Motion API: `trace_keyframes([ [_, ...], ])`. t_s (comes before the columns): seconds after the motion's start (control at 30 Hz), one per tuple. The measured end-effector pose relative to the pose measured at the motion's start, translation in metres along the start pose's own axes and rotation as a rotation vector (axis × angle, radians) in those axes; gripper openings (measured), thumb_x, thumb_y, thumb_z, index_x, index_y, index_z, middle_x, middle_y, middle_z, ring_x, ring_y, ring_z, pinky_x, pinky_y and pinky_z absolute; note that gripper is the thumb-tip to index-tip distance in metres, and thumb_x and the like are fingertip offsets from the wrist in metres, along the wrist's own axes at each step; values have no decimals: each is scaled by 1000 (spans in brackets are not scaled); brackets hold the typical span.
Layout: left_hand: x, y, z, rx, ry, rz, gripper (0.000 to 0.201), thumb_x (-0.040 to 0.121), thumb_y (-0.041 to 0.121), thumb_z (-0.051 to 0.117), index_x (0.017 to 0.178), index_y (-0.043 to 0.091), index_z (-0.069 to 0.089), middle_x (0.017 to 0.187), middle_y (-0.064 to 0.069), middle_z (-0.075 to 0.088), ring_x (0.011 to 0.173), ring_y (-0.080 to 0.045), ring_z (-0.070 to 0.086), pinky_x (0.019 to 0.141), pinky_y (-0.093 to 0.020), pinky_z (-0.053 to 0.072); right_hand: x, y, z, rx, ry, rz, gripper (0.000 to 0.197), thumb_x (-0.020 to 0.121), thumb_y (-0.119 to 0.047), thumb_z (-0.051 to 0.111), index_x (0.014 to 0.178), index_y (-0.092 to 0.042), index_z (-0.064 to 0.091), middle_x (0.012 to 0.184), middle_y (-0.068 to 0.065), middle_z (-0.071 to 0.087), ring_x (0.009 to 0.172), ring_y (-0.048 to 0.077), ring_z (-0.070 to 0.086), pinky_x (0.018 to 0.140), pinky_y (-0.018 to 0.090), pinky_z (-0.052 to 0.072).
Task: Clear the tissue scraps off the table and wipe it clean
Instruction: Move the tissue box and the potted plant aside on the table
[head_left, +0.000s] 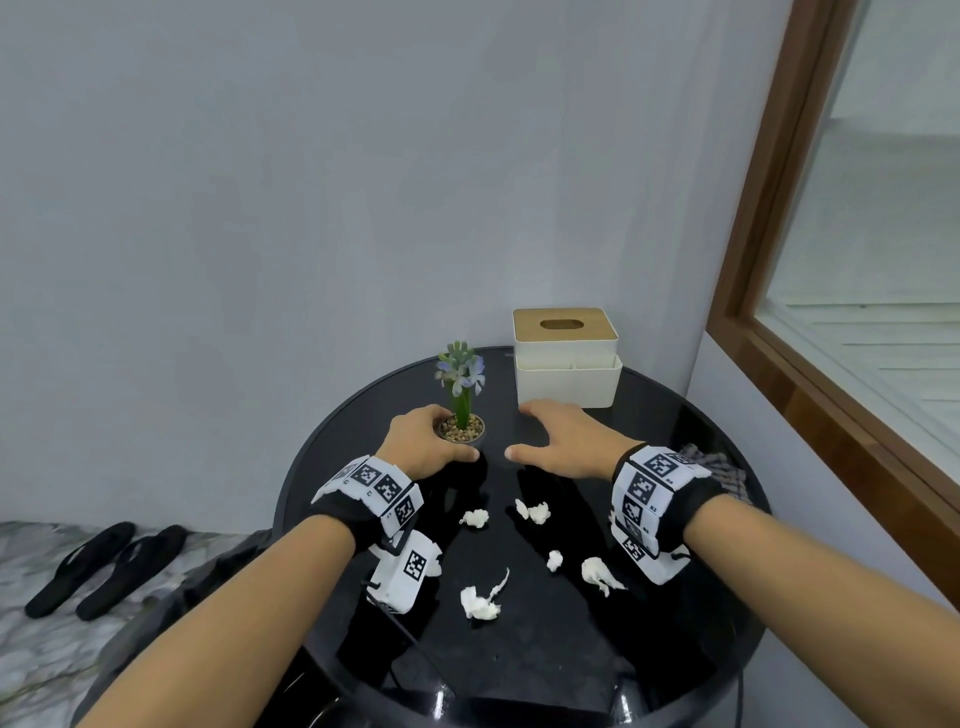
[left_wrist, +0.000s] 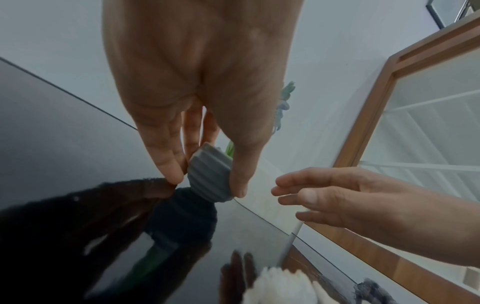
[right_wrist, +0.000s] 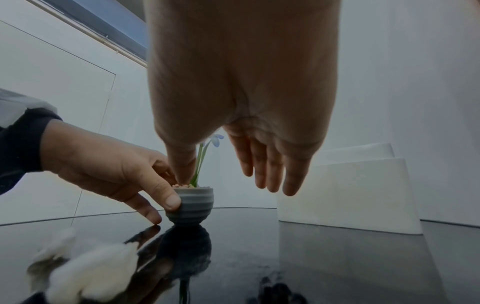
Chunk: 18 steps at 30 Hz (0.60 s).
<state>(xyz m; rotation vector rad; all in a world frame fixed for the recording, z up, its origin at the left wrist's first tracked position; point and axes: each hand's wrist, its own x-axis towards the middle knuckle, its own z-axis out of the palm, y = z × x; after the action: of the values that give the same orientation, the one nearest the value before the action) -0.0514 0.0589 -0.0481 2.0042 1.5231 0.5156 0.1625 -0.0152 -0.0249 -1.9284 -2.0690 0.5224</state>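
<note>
Several white tissue scraps (head_left: 480, 603) lie scattered on the near half of a round glossy black table (head_left: 519, 675); one shows blurred close up (right_wrist: 91, 273). My left hand (head_left: 448, 436) grips a small grey ribbed flower pot (left_wrist: 209, 176), thumb on one side and fingers on the other, while the pot (right_wrist: 191, 207) stands on the table. My right hand (head_left: 519, 431) hovers open just to the right of the pot, fingers straight, holding nothing. A checked cloth (head_left: 722, 467) lies at the table's right edge.
A white tissue box (head_left: 569, 374) with a wooden lid stands at the back of the table, just beyond my right hand. Walls close the table in behind and to the right, with a wood-framed window (head_left: 810, 364). Black slippers (head_left: 104, 566) lie on the floor at left.
</note>
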Motion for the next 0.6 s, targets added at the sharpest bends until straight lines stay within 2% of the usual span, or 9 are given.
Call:
trace_keyframes([
  [0.37,35,10,-9,-48,69,45,69,62,48,84,122,23,61,109,2,64,98,-11,56,85,-21,39,36,7,-44,-144,126,-9,85,86,-56,58,151,-14,23,157,5,29,142,24,31,114,42,30],
  [0.6,80,12,-3,-49,72,27,67,60,46,85,119,22,64,108,3,66,98,-12,58,84,-22,39,71,19,-60,-224,127,11,72,87,-46,59,144,-9,33,150,9,35,138,28,34,108,45,37],
])
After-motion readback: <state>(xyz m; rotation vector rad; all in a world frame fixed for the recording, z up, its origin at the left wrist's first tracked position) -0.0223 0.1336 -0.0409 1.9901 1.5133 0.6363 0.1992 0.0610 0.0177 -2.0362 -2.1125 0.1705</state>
